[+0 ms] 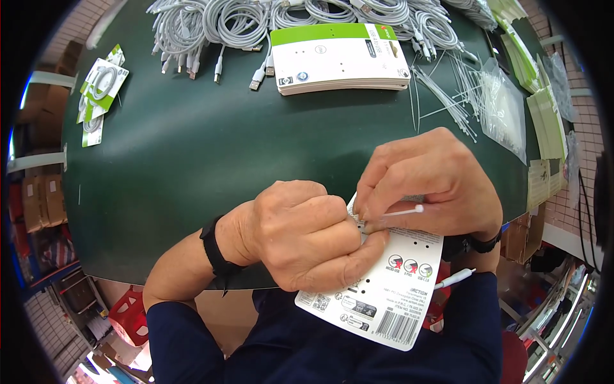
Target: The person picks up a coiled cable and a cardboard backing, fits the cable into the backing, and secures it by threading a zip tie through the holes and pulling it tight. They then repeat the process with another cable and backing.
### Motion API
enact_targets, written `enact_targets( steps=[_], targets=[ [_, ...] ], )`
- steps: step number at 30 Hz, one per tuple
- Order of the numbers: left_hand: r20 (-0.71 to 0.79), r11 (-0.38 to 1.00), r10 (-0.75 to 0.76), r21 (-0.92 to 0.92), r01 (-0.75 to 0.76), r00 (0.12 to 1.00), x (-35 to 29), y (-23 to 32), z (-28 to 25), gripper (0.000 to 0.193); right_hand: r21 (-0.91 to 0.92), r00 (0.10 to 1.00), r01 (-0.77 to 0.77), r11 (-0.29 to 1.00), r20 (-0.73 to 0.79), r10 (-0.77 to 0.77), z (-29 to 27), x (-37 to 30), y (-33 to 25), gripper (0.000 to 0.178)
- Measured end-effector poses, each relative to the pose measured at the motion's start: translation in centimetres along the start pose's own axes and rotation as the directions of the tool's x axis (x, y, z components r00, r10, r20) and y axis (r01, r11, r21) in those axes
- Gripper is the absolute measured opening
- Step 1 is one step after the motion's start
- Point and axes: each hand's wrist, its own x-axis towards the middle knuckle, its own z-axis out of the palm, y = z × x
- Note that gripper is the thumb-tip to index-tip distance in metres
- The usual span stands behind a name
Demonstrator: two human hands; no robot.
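Pinching at the card's upper part: R hand thumb + index tips are together, prob. on the white zip tie; exact contact pt hidden. Tie's head end sticks out to the right, along R thumb. L hand has fingers curled, thumb pressed on the printed face of the card, gripping it.

Risks, my read: tie is thin, so a weak pinch = tie slips out. Hands cover the work pt, so a missed hole is easy. Too much L thumb force could crease the card. White plug pokes out past the card's right edge; could snag on sleeve or table edge. Rest of its cable N/A from this view.

Orientation: card is print side up, barcode end twd the body and a bit left, other end away + leaning right. Long axis = diag., nearer to fore-aft than L-R. Loc: held at the table's near edge, right of ctr, lower part over the lap.

Further out: card stack + cable coils by far edge, loose ties + clear bag twd far right corner, carded cables by left edge.
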Motion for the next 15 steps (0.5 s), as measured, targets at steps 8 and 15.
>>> enact_targets(
  steps=[8,15],
  targets=[
    [0.022,0.996,-0.090,-0.027,0.090,0.996,-0.4,0.2,-0.1,0.042,0.111,1.000,-0.015,0.994,-0.023,0.018,0.0,0.1,1.3,0.014],
    [-0.084,0.970,-0.228,-0.109,0.219,0.970,-0.3,-1.0,0.3,0.034,0.297,0.898,-0.005,0.955,-0.419,0.136,-0.5,0.4,0.5,0.022]
  ],
)
